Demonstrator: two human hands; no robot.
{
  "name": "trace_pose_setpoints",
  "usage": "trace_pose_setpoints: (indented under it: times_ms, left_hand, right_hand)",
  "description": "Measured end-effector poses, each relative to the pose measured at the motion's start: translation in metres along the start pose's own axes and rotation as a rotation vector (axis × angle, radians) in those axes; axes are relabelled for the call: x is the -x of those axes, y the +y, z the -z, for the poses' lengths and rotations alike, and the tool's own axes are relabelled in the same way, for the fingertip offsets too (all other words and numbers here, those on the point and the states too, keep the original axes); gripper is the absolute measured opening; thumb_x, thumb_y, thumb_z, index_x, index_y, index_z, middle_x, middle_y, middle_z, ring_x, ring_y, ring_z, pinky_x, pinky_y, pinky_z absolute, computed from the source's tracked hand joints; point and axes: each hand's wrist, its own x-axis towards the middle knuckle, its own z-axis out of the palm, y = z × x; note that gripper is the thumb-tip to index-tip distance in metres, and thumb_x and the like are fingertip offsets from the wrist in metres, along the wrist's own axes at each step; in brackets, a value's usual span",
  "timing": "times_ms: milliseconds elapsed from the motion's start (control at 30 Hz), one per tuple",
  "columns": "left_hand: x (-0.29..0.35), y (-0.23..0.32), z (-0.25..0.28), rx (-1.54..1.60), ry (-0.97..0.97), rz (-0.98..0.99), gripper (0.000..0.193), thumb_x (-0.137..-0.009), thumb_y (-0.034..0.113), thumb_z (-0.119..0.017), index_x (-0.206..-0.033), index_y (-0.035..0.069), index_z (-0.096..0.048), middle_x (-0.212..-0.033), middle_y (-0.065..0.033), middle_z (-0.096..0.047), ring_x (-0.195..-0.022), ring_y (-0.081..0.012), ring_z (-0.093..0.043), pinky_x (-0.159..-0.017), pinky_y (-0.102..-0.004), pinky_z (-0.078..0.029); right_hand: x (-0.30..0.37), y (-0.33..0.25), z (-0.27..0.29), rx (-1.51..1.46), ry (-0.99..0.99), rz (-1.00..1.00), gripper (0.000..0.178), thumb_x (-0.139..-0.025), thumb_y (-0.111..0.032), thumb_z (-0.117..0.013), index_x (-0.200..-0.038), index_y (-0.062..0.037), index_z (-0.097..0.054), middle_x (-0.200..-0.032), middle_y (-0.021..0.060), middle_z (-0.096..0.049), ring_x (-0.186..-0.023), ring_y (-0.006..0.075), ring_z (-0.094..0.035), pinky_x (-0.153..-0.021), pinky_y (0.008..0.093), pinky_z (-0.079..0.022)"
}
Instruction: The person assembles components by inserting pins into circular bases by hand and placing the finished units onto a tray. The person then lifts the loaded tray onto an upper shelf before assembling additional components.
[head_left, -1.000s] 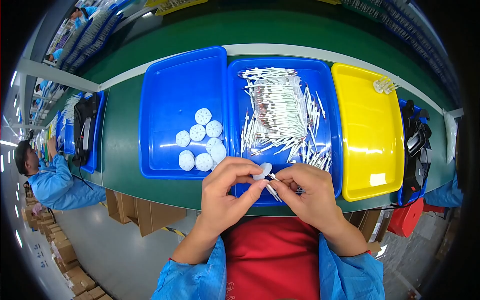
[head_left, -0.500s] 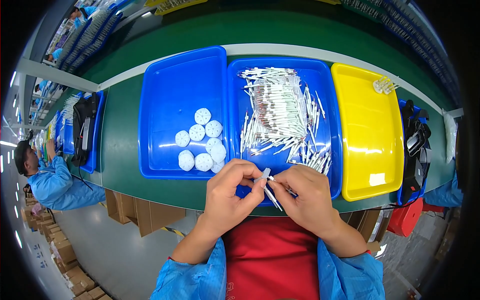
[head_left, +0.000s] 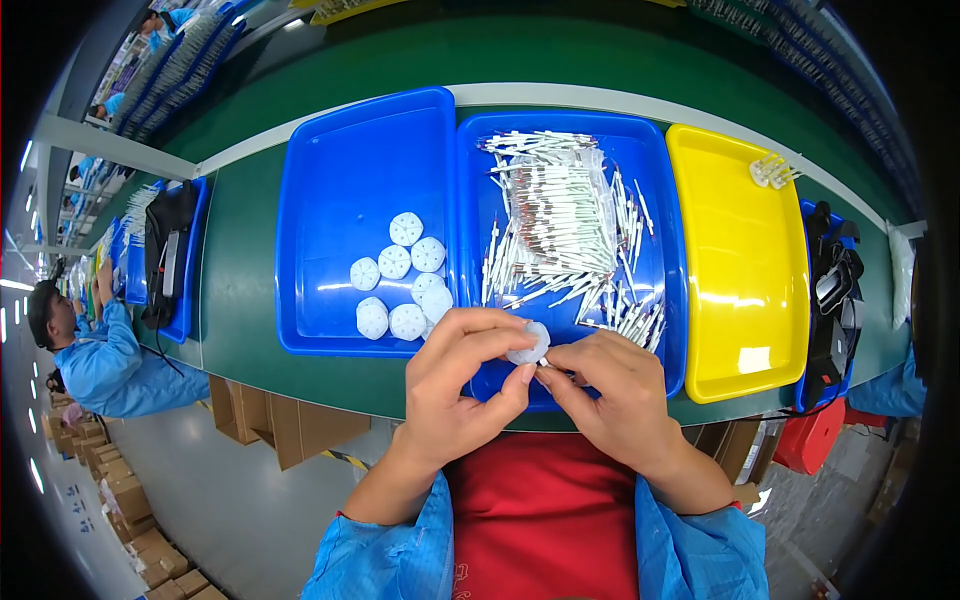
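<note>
A white round disc point(head_left: 534, 342) is pinched between the thumb and fingers of my left hand point(head_left: 455, 385), over the near edge of the middle blue tray point(head_left: 672, 300). Its flat face is turned up toward me. My right hand point(head_left: 615, 390) is closed at the disc's lower right rim, thumb and forefinger pressed on a thin white stick point(head_left: 544, 363), mostly hidden by the fingers. Many loose white sticks point(head_left: 635, 325) with dark tips lie in that tray, around a clear plastic bag of bundled sticks point(head_left: 560, 205). Several similar white discs point(head_left: 407, 322) lie in the left blue tray point(head_left: 340, 130).
To the right stands a yellow tray point(head_left: 735, 300) with a disc bearing upright sticks point(head_left: 772, 171) in its far corner. Beyond it, a blue tray holds black items point(head_left: 830, 270). A co-worker point(head_left: 95, 345) sits far left. Cardboard boxes point(head_left: 290, 425) stand below the green table point(head_left: 240, 270).
The disc in my left hand has turned from edge-on to face-up. The white sticks that hung below my fingers no longer show. Both hands stay in nearly the same place.
</note>
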Motion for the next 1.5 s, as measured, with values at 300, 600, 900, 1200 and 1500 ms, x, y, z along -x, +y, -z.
trace_pose_setpoints:
  times_ms: [300,600,900,1200,1500]
  left_hand:
    - [-0.001,0.002,0.0,-0.064,-0.021,-0.041,0.038,-0.086,-0.007,-0.086,-0.123,-0.003,-0.083,-0.126,-0.0183,-0.074,-0.108,-0.0262,-0.079,-0.09,-0.035,-0.066]
    - [0.01,-0.006,-0.001,0.034,0.048,-0.052,0.029,-0.088,-0.006,-0.09,-0.116,-0.003,-0.082,-0.12,-0.0197,-0.078,-0.109,-0.0318,-0.082,-0.091,-0.0366,-0.067]
    - [0.005,-0.008,0.008,-0.072,0.118,-0.04,0.018,-0.099,-0.002,-0.084,-0.114,-0.004,-0.075,-0.116,-0.0195,-0.078,-0.108,-0.033,-0.081,-0.092,-0.0394,-0.064]
    - [0.01,-0.01,0.003,-0.083,0.127,0.075,0.014,-0.105,0.0,-0.079,-0.117,-0.003,-0.073,-0.113,-0.0156,-0.079,-0.091,-0.0183,-0.074,-0.078,-0.0305,-0.058]
    - [0.015,-0.002,-0.002,0.308,0.072,0.33,0.026,-0.112,-0.003,-0.07,-0.137,-0.009,-0.069,-0.124,-0.0138,-0.074,-0.108,-0.018,-0.08,-0.092,-0.0291,-0.064]
  right_hand:
    - [0.003,-0.004,0.0,-0.049,-0.016,-0.035,0.019,-0.094,-0.003,-0.089,-0.11,-0.0022,-0.077,-0.09,0.0114,-0.076,-0.072,0.0286,-0.074,-0.06,0.0401,-0.057]
    - [0.005,-0.007,0.001,-0.06,-0.01,-0.035,0.019,-0.095,-0.005,-0.089,-0.111,-0.0027,-0.078,-0.09,0.0112,-0.077,-0.072,0.0283,-0.076,-0.06,0.039,-0.057]
    - [-0.005,-0.005,0.045,0.456,-0.392,-0.1,0.024,-0.091,-0.015,-0.088,-0.11,-0.0068,-0.077,-0.11,0.0112,-0.073,-0.11,0.0332,-0.066,-0.096,0.0469,-0.051]
    - [-0.002,0.014,0.021,0.264,-0.232,-0.065,0.017,-0.092,-0.009,-0.087,-0.105,-0.0068,-0.077,-0.101,0.0102,-0.071,-0.099,0.0315,-0.068,-0.087,0.0449,-0.054]
    - [-0.011,-0.002,0.014,-0.097,-0.066,-0.16,0.017,-0.095,-0.005,-0.088,-0.108,-0.0019,-0.079,-0.091,0.0112,-0.074,-0.074,0.0252,-0.073,-0.065,0.0366,-0.056]
